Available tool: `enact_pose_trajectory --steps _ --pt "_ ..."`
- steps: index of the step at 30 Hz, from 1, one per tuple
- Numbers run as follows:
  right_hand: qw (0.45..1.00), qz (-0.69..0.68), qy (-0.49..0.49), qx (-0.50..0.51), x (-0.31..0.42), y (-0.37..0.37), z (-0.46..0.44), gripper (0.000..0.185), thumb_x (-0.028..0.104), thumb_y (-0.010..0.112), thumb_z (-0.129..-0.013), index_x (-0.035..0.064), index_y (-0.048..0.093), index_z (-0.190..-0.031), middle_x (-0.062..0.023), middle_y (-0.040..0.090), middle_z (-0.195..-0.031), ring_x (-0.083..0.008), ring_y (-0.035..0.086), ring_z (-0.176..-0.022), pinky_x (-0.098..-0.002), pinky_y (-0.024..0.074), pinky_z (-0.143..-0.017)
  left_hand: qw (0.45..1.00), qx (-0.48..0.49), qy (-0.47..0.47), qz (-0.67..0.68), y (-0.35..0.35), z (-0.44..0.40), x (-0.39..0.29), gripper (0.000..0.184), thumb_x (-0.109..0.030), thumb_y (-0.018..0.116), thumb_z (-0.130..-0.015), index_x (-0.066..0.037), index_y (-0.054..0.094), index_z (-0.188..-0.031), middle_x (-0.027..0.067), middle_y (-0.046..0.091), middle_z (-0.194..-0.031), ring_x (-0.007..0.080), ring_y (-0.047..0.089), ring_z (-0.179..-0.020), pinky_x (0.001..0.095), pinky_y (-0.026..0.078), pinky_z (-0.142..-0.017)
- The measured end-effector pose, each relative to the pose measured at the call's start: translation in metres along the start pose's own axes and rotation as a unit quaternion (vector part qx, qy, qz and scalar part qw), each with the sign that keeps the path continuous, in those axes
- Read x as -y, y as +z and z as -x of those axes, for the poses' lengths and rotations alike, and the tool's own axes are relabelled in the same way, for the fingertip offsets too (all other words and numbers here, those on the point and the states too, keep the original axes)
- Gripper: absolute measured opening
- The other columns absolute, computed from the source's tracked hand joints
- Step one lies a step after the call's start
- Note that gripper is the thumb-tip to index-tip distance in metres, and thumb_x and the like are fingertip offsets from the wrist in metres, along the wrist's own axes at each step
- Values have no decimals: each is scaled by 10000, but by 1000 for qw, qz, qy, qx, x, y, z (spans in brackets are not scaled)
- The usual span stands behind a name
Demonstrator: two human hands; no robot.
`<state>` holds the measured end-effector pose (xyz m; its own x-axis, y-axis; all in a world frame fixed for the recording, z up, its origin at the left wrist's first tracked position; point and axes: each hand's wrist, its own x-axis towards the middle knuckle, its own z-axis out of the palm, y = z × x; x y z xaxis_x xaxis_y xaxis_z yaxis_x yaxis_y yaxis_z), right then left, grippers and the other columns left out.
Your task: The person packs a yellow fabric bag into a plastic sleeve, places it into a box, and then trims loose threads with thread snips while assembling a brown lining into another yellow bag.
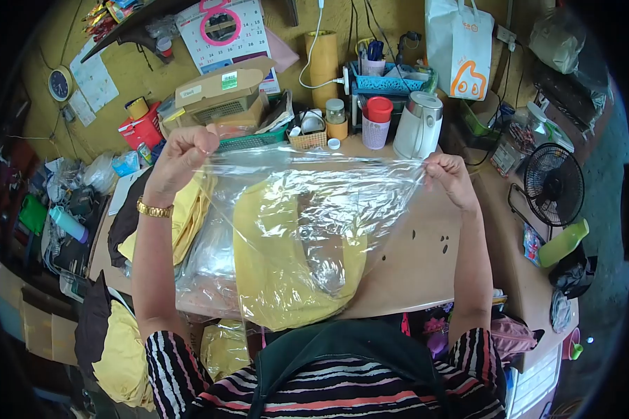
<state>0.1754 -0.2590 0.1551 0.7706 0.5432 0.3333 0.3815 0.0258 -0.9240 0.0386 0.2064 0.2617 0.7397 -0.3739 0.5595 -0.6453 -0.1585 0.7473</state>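
Observation:
A clear plastic bag [391, 192] is stretched between my two raised hands above the table. My left hand [185, 157], with a gold watch on the wrist, pinches its upper left edge. At the upper right corner, the fingers of my right hand [447, 178] are closed on the same plastic. Yellow folded cloth [265, 279] shows through the film and hangs toward the table's front edge. Left of it lie more clear plastic bags [213, 248] in a pile. Beside my left forearm rests a stack of yellow cloth pieces [196, 209].
Along the back stand a white kettle [419, 126], a red-lidded cup [379, 112], a small basket [307, 136] and cardboard boxes [220, 94]. At the right are a black fan [553, 183] and a green bottle [565, 243]. Yellow and dark cloth [122, 349] sits lower left.

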Motion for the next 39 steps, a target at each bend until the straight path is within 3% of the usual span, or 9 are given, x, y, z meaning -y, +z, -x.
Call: enact_pose_trajectory --steps 6,16,20,22,23,24,28,36,39 --pt "972 -171 -162 7 10 -8 7 252 232 723 -833 18 639 -730 -57 564 -751 -111 471 -731 -248 357 -641 996 10 -52 -70 -15 8 7 421 -413 683 -838 -70 529 -650 -18 425 -703 123 342 -721 261 269 -654" --pt "988 58 -139 -39 26 -20 22 340 343 790 -742 86 585 -655 -40 528 -856 -155 486 -829 -290 379 -822 967 -2 -25 -252 -25 19 -9 368 -351 671 -871 -79 532 -665 44 506 -1011 174 468 -996 335 349 -922" --pt "955 -206 -196 -88 1 22 12 308 353 729 -826 117 553 -735 -41 552 -850 -177 523 -849 -335 391 -926 986 -52 85 136 17 9 13 340 -394 539 -957 -103 498 -787 86 544 -1090 273 470 -1154 447 271 -1101" --pt "844 -469 -191 -175 -13 44 9 256 347 634 -916 138 514 -830 -15 547 -804 -151 522 -775 -374 388 -979 909 -173 97 367 54 -1 7 331 -406 472 -986 -136 429 -800 46 544 -923 218 504 -950 529 216 -1140" --pt "813 -531 -214 -105 -16 50 7 201 309 585 -955 141 496 -888 25 493 -709 -103 464 -634 -319 448 -849 882 -114 143 433 58 -6 12 332 -415 347 -1027 -144 402 -842 10 471 -756 176 500 -813 329 438 -906" --pt "813 -531 -214 -105 -15 53 6 201 309 585 -955 141 496 -888 25 493 -709 -103 464 -634 -319 448 -849 882 -114 143 434 64 -8 12 332 -415 347 -1027 -144 402 -842 10 471 -756 176 500 -813 329 438 -906" --pt "953 -160 -130 -220 16 111 -3 53 125 624 -921 95 593 -953 88 405 -611 -15 343 -507 -189 287 -471 967 -165 13 191 122 -23 7 519 -596 229 -987 -116 427 -1014 -73 289 -588 33 271 -520 206 184 -466" --pt "973 -62 -113 -192 54 180 4 78 -48 668 -820 1 663 -881 63 543 -675 8 440 -596 -148 341 -540 976 -121 -76 162 204 -35 42 750 -685 483 -870 -87 323 -1293 64 553 -924 106 550 -758 226 446 -648" --pt "969 -28 -147 -198 34 169 4 47 -47 668 -822 -13 639 -838 39 569 -683 2 445 -607 -166 359 -535 988 -79 -130 29 197 -28 24 520 -348 600 -909 -53 341 -1250 41 505 -764 165 488 -679 314 420 -674"
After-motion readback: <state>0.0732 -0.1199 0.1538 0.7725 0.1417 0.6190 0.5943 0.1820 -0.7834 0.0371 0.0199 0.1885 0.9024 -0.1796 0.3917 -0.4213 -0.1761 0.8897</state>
